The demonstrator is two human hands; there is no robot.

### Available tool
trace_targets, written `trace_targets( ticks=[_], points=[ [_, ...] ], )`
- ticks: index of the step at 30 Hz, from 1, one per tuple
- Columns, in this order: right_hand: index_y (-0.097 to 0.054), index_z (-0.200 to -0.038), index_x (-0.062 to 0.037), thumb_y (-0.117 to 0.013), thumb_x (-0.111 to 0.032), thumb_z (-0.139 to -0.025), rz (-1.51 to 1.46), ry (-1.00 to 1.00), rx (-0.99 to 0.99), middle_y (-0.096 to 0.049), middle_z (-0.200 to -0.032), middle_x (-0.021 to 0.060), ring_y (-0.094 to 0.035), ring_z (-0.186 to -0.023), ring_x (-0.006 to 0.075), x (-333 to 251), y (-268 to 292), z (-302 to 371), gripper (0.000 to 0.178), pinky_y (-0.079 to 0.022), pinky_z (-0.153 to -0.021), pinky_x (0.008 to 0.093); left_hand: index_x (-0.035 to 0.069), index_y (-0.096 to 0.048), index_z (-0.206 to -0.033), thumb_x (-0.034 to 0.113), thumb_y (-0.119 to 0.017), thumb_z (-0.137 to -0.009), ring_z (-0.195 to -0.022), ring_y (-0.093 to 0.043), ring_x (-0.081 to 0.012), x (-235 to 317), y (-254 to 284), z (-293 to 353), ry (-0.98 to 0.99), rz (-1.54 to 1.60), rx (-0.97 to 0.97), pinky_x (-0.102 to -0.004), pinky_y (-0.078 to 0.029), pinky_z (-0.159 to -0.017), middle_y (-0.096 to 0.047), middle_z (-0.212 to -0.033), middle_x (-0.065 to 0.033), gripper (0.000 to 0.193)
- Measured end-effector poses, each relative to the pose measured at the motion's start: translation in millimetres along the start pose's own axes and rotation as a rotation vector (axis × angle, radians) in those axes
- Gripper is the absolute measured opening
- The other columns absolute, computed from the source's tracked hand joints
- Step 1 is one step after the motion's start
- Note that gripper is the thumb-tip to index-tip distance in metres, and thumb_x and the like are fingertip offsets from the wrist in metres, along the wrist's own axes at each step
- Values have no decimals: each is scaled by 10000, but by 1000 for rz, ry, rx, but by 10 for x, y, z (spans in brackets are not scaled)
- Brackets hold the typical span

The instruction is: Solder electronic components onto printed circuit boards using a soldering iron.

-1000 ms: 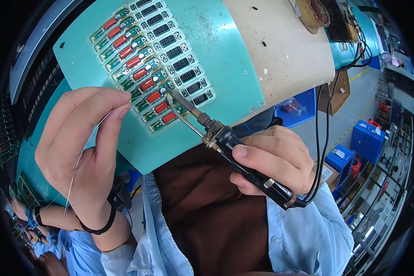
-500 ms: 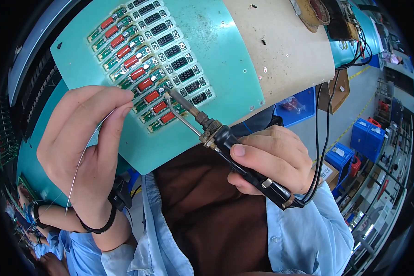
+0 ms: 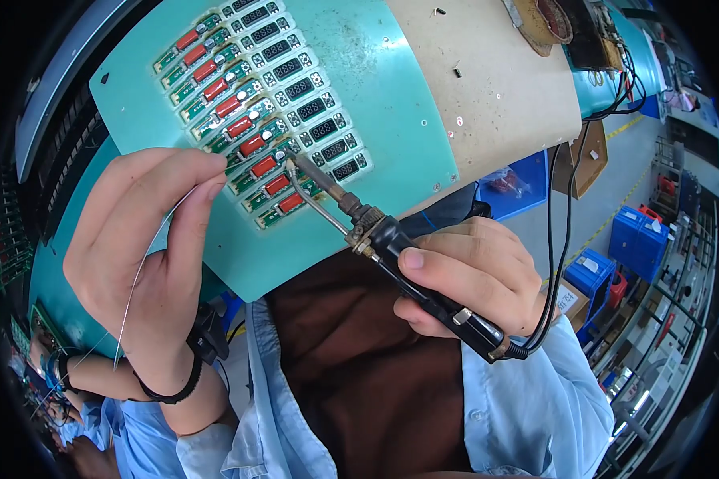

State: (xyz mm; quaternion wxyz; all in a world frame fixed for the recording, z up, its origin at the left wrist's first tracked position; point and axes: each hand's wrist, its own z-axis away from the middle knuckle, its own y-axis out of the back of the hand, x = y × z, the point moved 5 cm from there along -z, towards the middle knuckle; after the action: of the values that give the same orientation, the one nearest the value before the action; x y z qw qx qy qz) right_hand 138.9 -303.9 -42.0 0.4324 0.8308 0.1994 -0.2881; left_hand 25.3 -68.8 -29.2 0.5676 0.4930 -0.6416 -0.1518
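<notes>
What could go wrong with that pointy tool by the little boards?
If the soldering iron in the right hand is hot, it might burn the left hand, close to its tip. It could also scorch the red parts on the circuit boards. And its black cords might snag and jerk it.

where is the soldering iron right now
In the head view, the soldering iron is just right of centre in the right hand, its tip by the boards.
</notes>
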Motion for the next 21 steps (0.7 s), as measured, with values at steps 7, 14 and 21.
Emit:
trace_targets(
  ticks=[7, 14, 21],
  points=[
    [-701, -1242, 2, -905, -195, -856, -23, -20, -93, -735, -998, 156, -723, -789, 281, -37, 62, 43, 479, -550, -654, 373, -42, -753, -1015, -122, -760, -868, -878, -710, -193, 23, 39, 32, 10, -1, 4, -270, -560, -772, -749, -987, -130, 168],
    [-767, -1179, -27, -878, -154, -839, -8, 25, 54, -742, -963, 103, -692, -707, 198, -55, 75, 96, 379, -485, -552, 296, -41, -752, -1015, -127, -761, -862, -882, -715, -195, 64, 1, 66, 27, 8, -24, -271, -566, -774, -751, -981, -131, 175],
    [-722, -1195, -7, -879, -164, -855, 3, 30, -48, -725, -976, 127, -725, -791, 272, -40, 73, 101, 406, -545, -636, 362, -39, -750, -1011, -125, -764, -860, -886, -719, -203, 61, -12, 42, 27, 4, -25, -276, -568, -772, -751, -978, -131, 174]
  ],
)
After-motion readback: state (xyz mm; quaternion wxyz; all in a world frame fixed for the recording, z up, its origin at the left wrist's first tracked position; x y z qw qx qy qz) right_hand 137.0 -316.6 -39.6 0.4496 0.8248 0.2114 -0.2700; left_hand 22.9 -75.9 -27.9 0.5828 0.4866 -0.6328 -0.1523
